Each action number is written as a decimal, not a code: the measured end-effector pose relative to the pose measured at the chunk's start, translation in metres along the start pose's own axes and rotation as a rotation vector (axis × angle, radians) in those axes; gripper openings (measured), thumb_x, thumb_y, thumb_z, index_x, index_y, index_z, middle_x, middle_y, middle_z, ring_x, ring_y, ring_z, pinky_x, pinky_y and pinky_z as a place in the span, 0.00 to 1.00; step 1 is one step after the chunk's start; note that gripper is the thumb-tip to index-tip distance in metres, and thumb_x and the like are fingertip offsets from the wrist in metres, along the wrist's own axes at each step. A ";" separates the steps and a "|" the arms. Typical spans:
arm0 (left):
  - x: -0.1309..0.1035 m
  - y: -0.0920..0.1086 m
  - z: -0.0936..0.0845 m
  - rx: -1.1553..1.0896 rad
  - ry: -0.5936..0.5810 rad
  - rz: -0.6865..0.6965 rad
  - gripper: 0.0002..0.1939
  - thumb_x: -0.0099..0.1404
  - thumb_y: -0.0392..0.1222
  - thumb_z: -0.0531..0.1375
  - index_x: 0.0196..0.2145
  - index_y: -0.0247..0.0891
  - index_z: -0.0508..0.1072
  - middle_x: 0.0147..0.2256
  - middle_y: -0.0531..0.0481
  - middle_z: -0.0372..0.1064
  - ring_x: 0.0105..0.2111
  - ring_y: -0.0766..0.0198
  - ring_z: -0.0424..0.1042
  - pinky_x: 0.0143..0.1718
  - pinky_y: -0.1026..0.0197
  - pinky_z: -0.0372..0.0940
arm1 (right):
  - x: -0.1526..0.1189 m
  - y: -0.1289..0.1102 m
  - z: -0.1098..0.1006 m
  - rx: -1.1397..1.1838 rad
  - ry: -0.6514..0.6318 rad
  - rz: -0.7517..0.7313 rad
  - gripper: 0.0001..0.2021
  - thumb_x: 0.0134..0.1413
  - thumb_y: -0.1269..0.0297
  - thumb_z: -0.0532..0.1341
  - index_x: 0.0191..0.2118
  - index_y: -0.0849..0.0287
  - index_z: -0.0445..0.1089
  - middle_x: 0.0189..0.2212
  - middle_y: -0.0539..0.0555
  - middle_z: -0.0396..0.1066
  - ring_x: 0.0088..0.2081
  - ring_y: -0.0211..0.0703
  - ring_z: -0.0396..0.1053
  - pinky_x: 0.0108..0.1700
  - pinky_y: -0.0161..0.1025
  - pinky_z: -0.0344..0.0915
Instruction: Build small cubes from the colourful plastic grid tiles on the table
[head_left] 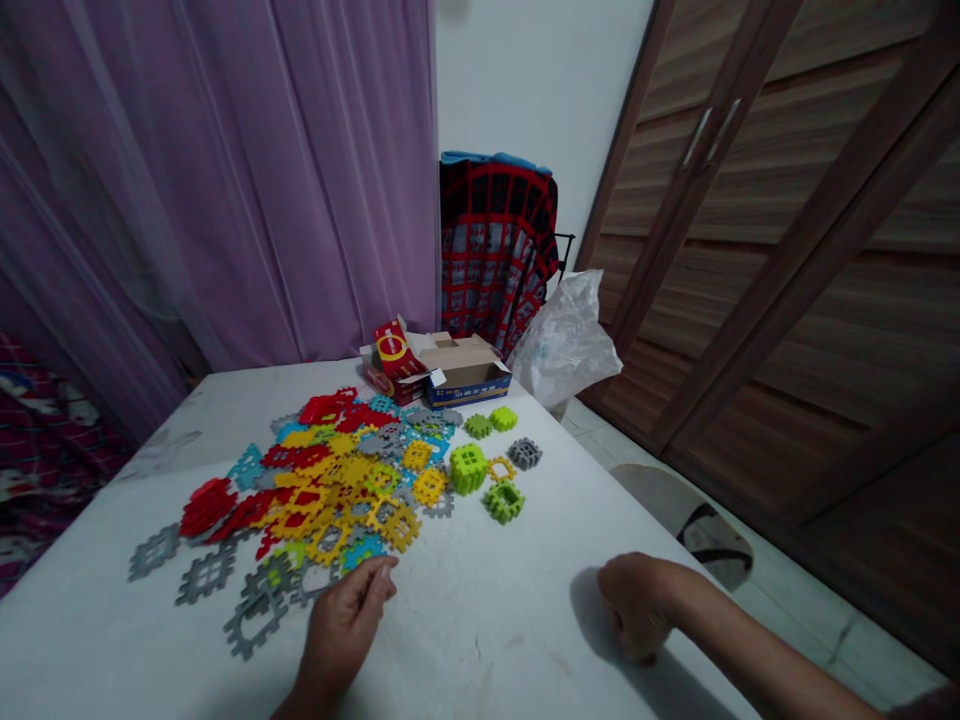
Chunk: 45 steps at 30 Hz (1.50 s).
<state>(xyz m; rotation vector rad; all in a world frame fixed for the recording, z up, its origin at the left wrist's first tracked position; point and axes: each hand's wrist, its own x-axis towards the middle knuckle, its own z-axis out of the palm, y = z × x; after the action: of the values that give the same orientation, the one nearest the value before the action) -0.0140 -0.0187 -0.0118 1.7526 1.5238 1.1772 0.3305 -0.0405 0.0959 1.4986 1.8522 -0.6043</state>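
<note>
My left hand [346, 622] is at the near edge of a heap of flat plastic interlocking building pieces. Its fingers are curled in with the thumb lying along the index finger, and no piece shows in them. Closest to its fingertips are a blue piece [364, 550] and a grey piece [313, 580]. My right hand [636, 606] rests on the bare right side of the white table [487, 620], closed, its fingers bent under and hidden from view. Yellow pieces [330, 490] fill the heap's middle, with red pieces [208, 508] to the left.
Right of the heap sit a green cube [468, 469], a green open block [504, 501] and a grey stack [525, 453]. Behind are a red box [397, 350] and a blue open carton [471, 388]. A clear plastic bag [566, 340] hangs by the table's right edge.
</note>
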 end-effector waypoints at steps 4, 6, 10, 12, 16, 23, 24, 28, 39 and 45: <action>0.000 -0.003 0.001 0.000 -0.017 -0.006 0.26 0.63 0.65 0.52 0.34 0.42 0.80 0.21 0.50 0.75 0.18 0.62 0.72 0.22 0.64 0.70 | 0.008 0.007 0.012 0.064 -0.061 -0.014 0.05 0.34 0.70 0.64 0.14 0.58 0.74 0.14 0.49 0.68 0.22 0.43 0.69 0.28 0.36 0.63; 0.000 -0.005 0.001 0.005 -0.022 -0.010 0.27 0.63 0.65 0.52 0.34 0.42 0.80 0.21 0.50 0.75 0.19 0.61 0.72 0.22 0.64 0.70 | 0.012 0.008 0.016 0.150 -0.171 -0.005 0.11 0.35 0.71 0.63 0.09 0.57 0.67 0.12 0.47 0.65 0.24 0.43 0.70 0.30 0.36 0.65; -0.001 -0.006 0.001 -0.001 -0.007 0.007 0.26 0.64 0.64 0.52 0.35 0.42 0.80 0.21 0.51 0.74 0.18 0.62 0.71 0.22 0.64 0.70 | 0.015 0.008 0.014 0.248 -0.260 0.007 0.11 0.34 0.71 0.63 0.09 0.57 0.65 0.12 0.46 0.64 0.24 0.42 0.70 0.30 0.35 0.65; -0.001 -0.007 0.001 -0.010 0.002 0.026 0.25 0.64 0.63 0.52 0.34 0.42 0.80 0.21 0.51 0.74 0.18 0.63 0.71 0.22 0.65 0.70 | 0.015 0.008 0.010 0.250 -0.174 -0.031 0.07 0.34 0.70 0.63 0.12 0.57 0.69 0.13 0.46 0.65 0.24 0.41 0.70 0.29 0.34 0.64; -0.002 -0.006 0.002 -0.027 -0.008 0.061 0.24 0.65 0.61 0.52 0.34 0.42 0.80 0.20 0.52 0.74 0.18 0.64 0.71 0.22 0.66 0.70 | 0.021 0.012 0.007 0.201 -0.178 -0.030 0.06 0.36 0.69 0.62 0.15 0.58 0.73 0.14 0.46 0.65 0.23 0.39 0.68 0.29 0.32 0.62; -0.005 -0.006 0.002 -0.051 0.031 0.066 0.22 0.67 0.57 0.53 0.33 0.40 0.80 0.21 0.53 0.74 0.19 0.64 0.71 0.24 0.66 0.70 | 0.026 0.021 0.002 0.187 -0.209 -0.010 0.09 0.36 0.68 0.62 0.26 0.61 0.80 0.20 0.48 0.71 0.24 0.37 0.67 0.28 0.31 0.61; -0.004 -0.005 0.001 -0.048 0.023 0.075 0.22 0.67 0.57 0.53 0.33 0.40 0.80 0.21 0.53 0.73 0.19 0.64 0.71 0.24 0.66 0.70 | 0.026 0.021 -0.001 0.189 -0.211 -0.005 0.10 0.37 0.68 0.62 0.27 0.62 0.80 0.21 0.49 0.72 0.25 0.37 0.67 0.28 0.31 0.60; -0.003 -0.002 0.001 -0.043 0.028 0.065 0.22 0.66 0.58 0.53 0.32 0.41 0.79 0.21 0.53 0.73 0.18 0.64 0.71 0.23 0.66 0.70 | 0.023 0.022 -0.018 0.145 -0.094 0.012 0.13 0.37 0.67 0.61 0.31 0.62 0.81 0.25 0.53 0.77 0.26 0.40 0.70 0.27 0.32 0.58; -0.003 -0.010 0.004 0.002 -0.004 0.068 0.24 0.67 0.60 0.52 0.34 0.41 0.79 0.21 0.52 0.74 0.19 0.65 0.71 0.23 0.67 0.69 | 0.021 0.027 -0.047 -0.078 0.228 0.151 0.15 0.45 0.64 0.63 0.39 0.63 0.81 0.38 0.67 0.78 0.43 0.61 0.76 0.40 0.46 0.66; -0.006 -0.010 0.006 0.035 -0.006 0.101 0.23 0.69 0.58 0.50 0.34 0.42 0.79 0.21 0.52 0.74 0.19 0.66 0.72 0.23 0.69 0.69 | 0.018 0.055 -0.067 -0.103 0.310 0.250 0.13 0.52 0.61 0.61 0.35 0.63 0.80 0.38 0.68 0.78 0.43 0.61 0.76 0.37 0.45 0.66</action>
<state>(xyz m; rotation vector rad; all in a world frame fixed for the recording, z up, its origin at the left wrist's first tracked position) -0.0132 -0.0210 -0.0246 1.8736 1.4760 1.2001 0.3680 0.0327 0.1306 1.7967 1.8452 -0.1623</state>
